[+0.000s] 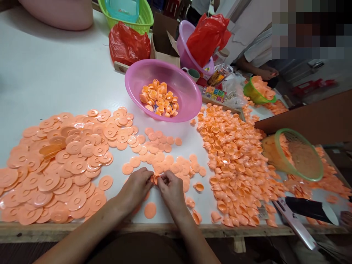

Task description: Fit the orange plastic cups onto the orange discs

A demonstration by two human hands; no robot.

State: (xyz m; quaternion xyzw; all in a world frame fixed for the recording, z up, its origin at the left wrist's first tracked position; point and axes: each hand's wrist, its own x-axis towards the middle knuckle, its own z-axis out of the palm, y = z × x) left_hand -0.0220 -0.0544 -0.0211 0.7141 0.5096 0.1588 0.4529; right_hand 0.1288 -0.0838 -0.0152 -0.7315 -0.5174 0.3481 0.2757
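Observation:
My left hand (140, 183) and my right hand (170, 185) meet over the near table, fingertips pinched together on a small orange plastic toy cup (156, 178). The fingers partly cover it. Small flat orange discs (158, 161) lie just beyond the hands, and one loose disc (150, 210) lies nearer to me. Left of my hands spreads a heap of larger orange ringed saucers (78, 165). To the right is a big pile of orange toy cups (233, 165), with a single cup (198, 187) lying apart from it. A pink basin (134, 86) ahead holds several orange cups.
Behind the basin stand a red plastic bag (129, 44), a cardboard box (164, 47), a purple tub (184, 31) and a mug (193, 74). A green basket (299, 156) of orange pieces lies tipped at right. Another person's hands (268, 73) show beyond a brown divider (305, 117).

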